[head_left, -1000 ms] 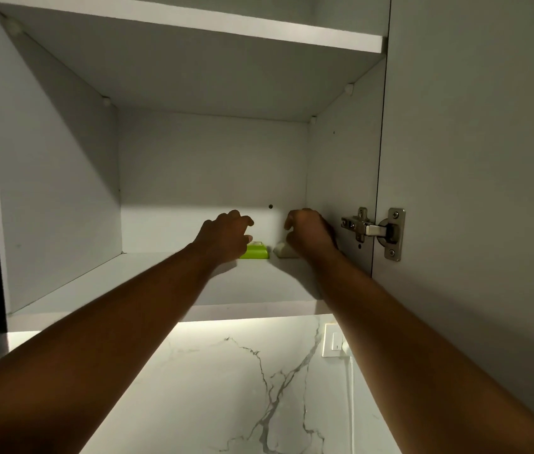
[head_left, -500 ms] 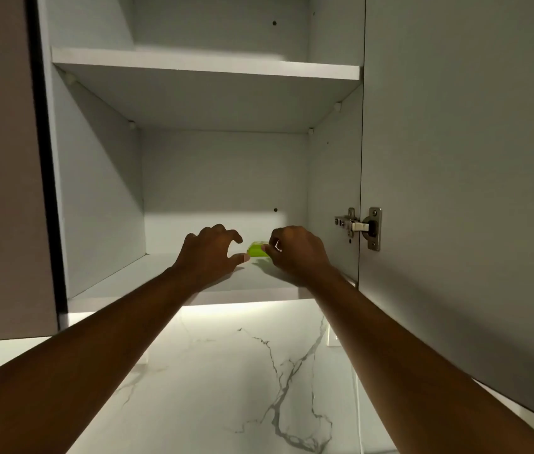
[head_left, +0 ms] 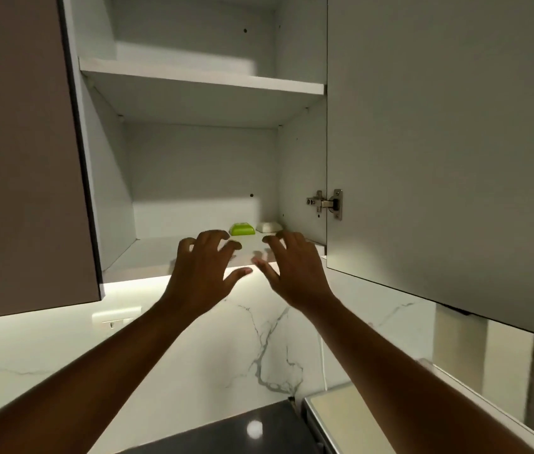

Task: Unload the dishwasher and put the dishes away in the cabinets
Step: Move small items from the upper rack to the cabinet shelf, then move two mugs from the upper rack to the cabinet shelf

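Note:
A small green dish (head_left: 242,229) and a small white dish (head_left: 269,227) sit side by side at the back right of the open cabinet's lower shelf (head_left: 161,257). My left hand (head_left: 203,276) hovers in front of the shelf edge, fingers spread and loosely bent, holding nothing. Beside it, my right hand (head_left: 295,273) is likewise spread and empty. Both hands are apart from the dishes, nearer to me than them.
The cabinet's open door (head_left: 439,142) hangs at the right on a metal hinge (head_left: 326,203). An upper shelf (head_left: 203,77) sits above. A closed cabinet door (head_left: 20,152) is at left. Below are the marble backsplash (head_left: 213,348), a dark countertop (head_left: 226,430) and an appliance edge (head_left: 341,421).
Both hands have let go of the green and white dishes and pulled back out of the cabinet, fingers spreading. The view has moved back and down, showing more of the counter.

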